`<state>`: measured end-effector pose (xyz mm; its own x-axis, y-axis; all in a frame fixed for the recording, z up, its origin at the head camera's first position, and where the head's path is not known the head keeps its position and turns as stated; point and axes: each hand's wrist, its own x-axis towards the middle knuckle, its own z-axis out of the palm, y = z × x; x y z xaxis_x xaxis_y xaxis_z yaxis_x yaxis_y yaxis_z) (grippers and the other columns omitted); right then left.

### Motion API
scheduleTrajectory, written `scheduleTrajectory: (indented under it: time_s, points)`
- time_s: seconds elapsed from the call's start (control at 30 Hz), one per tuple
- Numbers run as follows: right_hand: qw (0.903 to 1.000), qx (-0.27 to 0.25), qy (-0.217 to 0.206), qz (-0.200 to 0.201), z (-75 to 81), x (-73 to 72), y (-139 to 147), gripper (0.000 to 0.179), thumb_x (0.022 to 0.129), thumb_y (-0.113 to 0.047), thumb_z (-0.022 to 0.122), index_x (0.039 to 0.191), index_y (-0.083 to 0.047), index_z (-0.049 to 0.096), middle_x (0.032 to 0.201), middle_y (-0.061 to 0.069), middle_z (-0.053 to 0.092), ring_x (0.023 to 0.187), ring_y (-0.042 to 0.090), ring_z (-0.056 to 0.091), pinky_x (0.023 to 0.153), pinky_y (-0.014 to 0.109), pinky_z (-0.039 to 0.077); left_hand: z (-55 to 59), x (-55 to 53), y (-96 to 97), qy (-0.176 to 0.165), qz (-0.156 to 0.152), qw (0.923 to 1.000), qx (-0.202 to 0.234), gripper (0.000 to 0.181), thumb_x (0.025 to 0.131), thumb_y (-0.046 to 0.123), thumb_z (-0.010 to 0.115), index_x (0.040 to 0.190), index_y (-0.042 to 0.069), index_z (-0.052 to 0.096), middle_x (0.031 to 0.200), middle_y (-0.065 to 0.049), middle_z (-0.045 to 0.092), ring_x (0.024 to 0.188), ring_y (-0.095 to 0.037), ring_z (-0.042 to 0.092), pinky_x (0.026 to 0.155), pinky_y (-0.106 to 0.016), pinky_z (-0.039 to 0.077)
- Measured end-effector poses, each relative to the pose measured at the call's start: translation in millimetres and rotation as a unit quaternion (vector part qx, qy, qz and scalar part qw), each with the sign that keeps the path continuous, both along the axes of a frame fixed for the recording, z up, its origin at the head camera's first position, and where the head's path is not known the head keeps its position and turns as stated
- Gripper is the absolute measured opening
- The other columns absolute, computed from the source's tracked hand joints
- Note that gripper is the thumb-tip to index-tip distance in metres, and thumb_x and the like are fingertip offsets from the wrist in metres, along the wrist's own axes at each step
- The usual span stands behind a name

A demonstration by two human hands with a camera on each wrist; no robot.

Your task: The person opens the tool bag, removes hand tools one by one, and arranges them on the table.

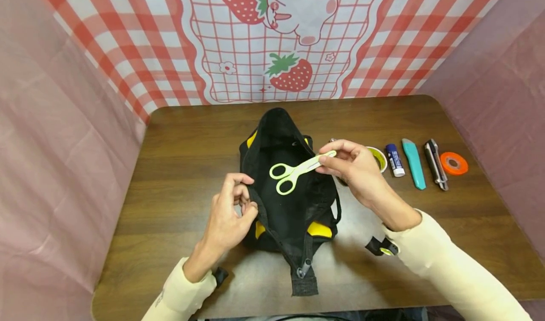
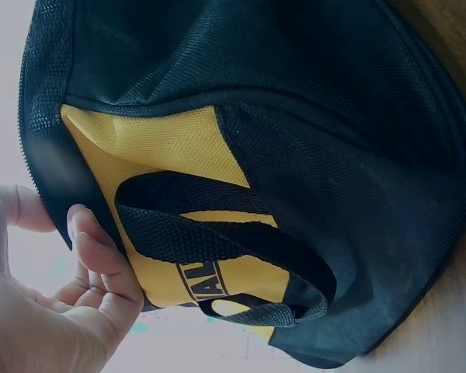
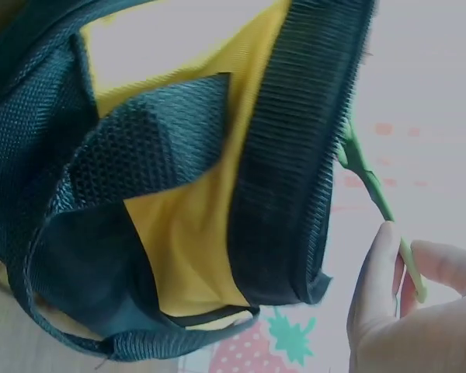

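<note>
A black and yellow zip bag (image 1: 260, 208) stands unzipped on the table, its mouth spread wide and its zipper pull toward the person. My left hand (image 1: 227, 219) pinches the left zip edge between thumb and fingers, clearly shown in the left wrist view (image 2: 78, 287). Over the opening, my right hand (image 1: 356, 172) pinches pale green scissors (image 1: 303, 167) by the blade end. Their two finger loops point left, above the dark inside of the bag. From the right wrist, the scissors (image 3: 380, 194) are partly hidden by the bag's zip edge (image 3: 295, 155). A black strap (image 2: 241, 237) loops from the yellow side.
Right of the bag, in a row, lie a tape roll (image 1: 384, 162) partly behind the right hand, a glue stick (image 1: 394, 160), a teal cutter (image 1: 413, 164), a grey box cutter (image 1: 435, 162) and an orange roll (image 1: 446, 164). A checked cloth (image 1: 162, 41) hangs behind the wooden table (image 1: 183, 169).
</note>
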<state>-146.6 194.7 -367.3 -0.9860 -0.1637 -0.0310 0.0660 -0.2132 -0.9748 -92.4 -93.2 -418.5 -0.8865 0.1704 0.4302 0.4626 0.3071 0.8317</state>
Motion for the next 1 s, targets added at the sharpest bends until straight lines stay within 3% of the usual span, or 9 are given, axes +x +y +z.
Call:
scheduleTrajectory:
  time_s: [0.2, 0.43, 0.8, 1.0]
  points:
    - [0.9923, -0.12, -0.023, -0.022, 2.8, 2.9, 23, 0.015, 0.094, 0.01, 0.062, 0.1, 0.002, 0.073, 0.096, 0.011, 0.071, 0.085, 0.017, 0.074, 0.08, 0.029, 0.06, -1.5, -0.6, -1.0, -0.005, 0.0, 1.0, -0.005, 0.047, 0.075, -0.005, 0.062, 0.119, 0.008, 0.052, 0.067, 0.004, 0.052, 0.057, -0.011, 0.052, 0.052, -0.022, 0.044]
    - [0.9692, -0.232, -0.022, -0.08, 1.2, 6.8, 49, 0.018, 0.095, 0.014, 0.056, 0.096, 0.007, 0.072, 0.092, 0.015, 0.073, 0.08, 0.022, 0.075, 0.079, 0.028, 0.06, -2.7, -0.7, -1.5, -0.006, -0.003, 1.0, -0.004, 0.046, 0.076, -0.004, 0.062, 0.119, 0.008, 0.052, 0.068, 0.003, 0.052, 0.057, -0.011, 0.051, 0.052, -0.022, 0.044]
    - [0.9419, -0.311, -0.007, -0.127, -2.2, 13.7, 80, 0.021, 0.095, 0.017, 0.052, 0.097, 0.009, 0.071, 0.094, 0.018, 0.071, 0.083, 0.025, 0.074, 0.082, 0.031, 0.06, -3.1, -1.0, -2.1, -0.001, -0.006, 1.0, -0.003, 0.046, 0.076, -0.004, 0.062, 0.119, 0.008, 0.052, 0.068, 0.004, 0.052, 0.057, -0.011, 0.051, 0.052, -0.023, 0.045]
    - [0.9184, -0.361, -0.021, -0.16, -4.6, 17.6, 103, 0.022, 0.095, 0.018, 0.051, 0.099, 0.01, 0.07, 0.094, 0.02, 0.07, 0.083, 0.028, 0.073, 0.081, 0.033, 0.061, -3.1, -0.5, -2.1, -0.002, -0.001, 1.0, -0.004, 0.045, 0.075, -0.003, 0.062, 0.118, 0.008, 0.053, 0.067, 0.004, 0.052, 0.057, -0.011, 0.051, 0.052, -0.025, 0.045]
